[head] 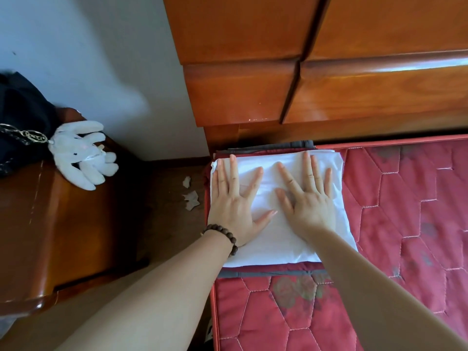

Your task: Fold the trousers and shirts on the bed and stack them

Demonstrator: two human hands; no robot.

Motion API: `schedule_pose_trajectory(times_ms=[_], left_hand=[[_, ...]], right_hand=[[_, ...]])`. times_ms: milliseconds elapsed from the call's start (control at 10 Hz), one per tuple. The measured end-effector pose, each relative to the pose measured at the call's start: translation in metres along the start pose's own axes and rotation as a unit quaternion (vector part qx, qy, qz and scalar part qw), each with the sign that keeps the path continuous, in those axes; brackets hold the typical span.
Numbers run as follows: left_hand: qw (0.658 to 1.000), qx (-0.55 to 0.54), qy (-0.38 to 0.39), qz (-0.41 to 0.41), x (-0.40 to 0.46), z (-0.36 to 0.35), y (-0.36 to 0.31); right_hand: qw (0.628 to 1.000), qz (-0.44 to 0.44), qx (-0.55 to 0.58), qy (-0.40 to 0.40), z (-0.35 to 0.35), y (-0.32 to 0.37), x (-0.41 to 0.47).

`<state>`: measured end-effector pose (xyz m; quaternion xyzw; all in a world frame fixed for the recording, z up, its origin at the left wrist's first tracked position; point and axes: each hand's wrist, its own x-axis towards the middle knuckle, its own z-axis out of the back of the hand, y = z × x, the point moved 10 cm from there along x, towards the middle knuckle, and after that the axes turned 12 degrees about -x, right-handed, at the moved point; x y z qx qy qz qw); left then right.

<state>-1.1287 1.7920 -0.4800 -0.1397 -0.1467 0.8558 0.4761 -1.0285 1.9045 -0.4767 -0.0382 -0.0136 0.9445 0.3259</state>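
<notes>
1. Head view, looking down: a folded white shirt (276, 188) tops a stack of folded clothes in the mattress corner nearest the headboard.
2. Under the white shirt, a grey folded garment (268, 273) shows as a strip along the near edge and again at the far edge; a dark red layer peeks out on the shirt's left side.
3. Left hand (234, 198) lies flat on the left half of the white shirt, fingers straight and spread, gripping nothing; a brown bead bracelet (224, 235) circles its wrist.
4. Right hand (307, 196) presses flat on the right half of the white shirt, fingers likewise straight and splayed, holding nothing.
5. Red quilted mattress (405, 224) spreads right of and nearer than the white shirt.
6. Wooden headboard (329, 72) rises just beyond the white shirt.
7. Left of the white shirt, across a strip of floor with crumpled paper scraps (190, 196), stands a wooden nightstand (63, 224).
8. On the nightstand rest a white plush toy (81, 155) on a metal chain and a dark bag (20, 122).
</notes>
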Motion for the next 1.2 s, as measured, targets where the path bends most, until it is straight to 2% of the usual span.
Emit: schedule_pose_trajectory(times_ms=[100, 200, 300, 400, 500, 600, 700, 900, 1000, 1200], left_hand=[[1.000, -0.026, -0.007, -0.001, -0.004, 0.013, -0.001], [0.998, -0.021, -0.058, -0.013, -0.028, 0.030, -0.003], [0.998, -0.003, -0.033, -0.058, -0.053, 0.016, -0.007], [1.000, -0.003, 0.003, -0.026, -0.053, 0.002, 0.002], [1.000, -0.009, 0.022, -0.020, -0.050, -0.005, 0.005], [0.999, -0.008, 0.030, -0.016, -0.051, -0.010, 0.008], [0.999, -0.010, 0.036, -0.002, -0.050, -0.014, 0.011], [0.999, -0.017, 0.035, 0.028, -0.047, -0.015, 0.015], [0.998, -0.009, 0.038, 0.041, -0.049, -0.014, 0.017], [0.996, 0.032, 0.078, 0.033, -0.069, 0.007, 0.005]], right_hand=[[0.998, 0.013, 0.055, -0.012, 0.019, 0.000, -0.007], [0.995, 0.039, 0.041, -0.082, 0.040, 0.023, -0.038], [0.993, 0.092, 0.003, -0.072, 0.025, 0.049, -0.070], [0.994, 0.104, -0.029, -0.032, 0.004, 0.048, -0.071], [0.996, 0.064, -0.059, -0.009, -0.004, 0.024, -0.064], [0.998, 0.003, -0.056, 0.002, -0.010, -0.008, -0.067], [0.999, -0.017, -0.041, 0.015, -0.015, -0.019, -0.067], [0.999, -0.029, -0.027, 0.018, -0.022, -0.020, -0.062], [0.996, -0.045, -0.061, 0.044, -0.026, -0.019, -0.063], [0.992, -0.091, -0.036, 0.074, -0.001, -0.010, -0.087]])
